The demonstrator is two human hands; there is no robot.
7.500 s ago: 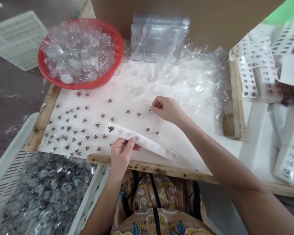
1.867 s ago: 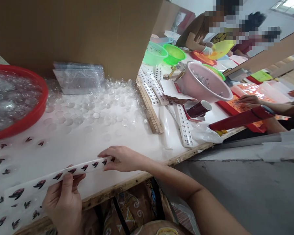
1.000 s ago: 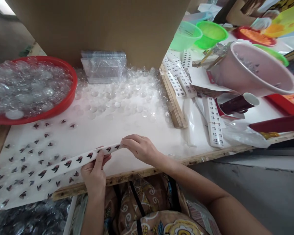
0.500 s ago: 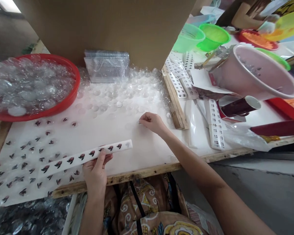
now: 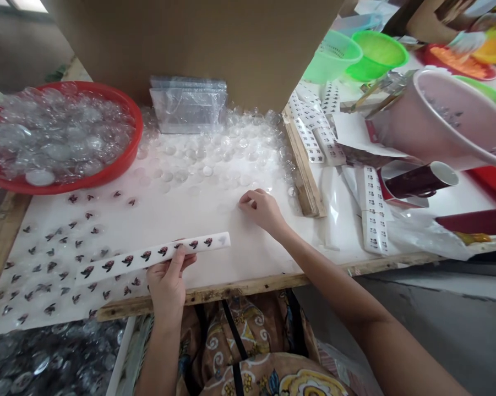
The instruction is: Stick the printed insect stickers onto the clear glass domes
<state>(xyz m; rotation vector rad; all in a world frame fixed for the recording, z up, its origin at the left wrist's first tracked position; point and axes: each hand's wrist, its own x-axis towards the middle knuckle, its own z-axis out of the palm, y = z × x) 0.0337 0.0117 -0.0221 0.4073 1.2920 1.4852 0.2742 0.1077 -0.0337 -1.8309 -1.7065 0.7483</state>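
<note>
My left hand [image 5: 168, 283] pinches a white strip of stickers [image 5: 127, 260] between thumb and fingers, low over the front of the table. A row of small dark red-and-black flower-like prints runs along the strip, and its right end bears only a faint mark. My right hand [image 5: 265, 212] is closed in a pinch near the white tabletop [image 5: 214, 212], right of the middle; whatever its fingertips hold is hidden. Beyond it lie many clear round discs [image 5: 207, 171]. To the left, several clear pieces with the same print [image 5: 64, 240] are spread out.
A red basin [image 5: 126, 159] heaped with clear pieces stands at the left. Behind are a clear plastic packet [image 5: 187, 107] and a cardboard box [image 5: 190, 44]. At the right are a wooden strip [image 5: 308, 184], sticker sheets [image 5: 375, 220], a mug [image 5: 415, 181] and a pink tub [image 5: 400, 121]. A co-worker's gloved hand [image 5: 466, 43] shows.
The view has shifted slightly, so things on the table sit further right. My left hand still holds the strip; my right hand stays pinched at nearly the same spot.
</note>
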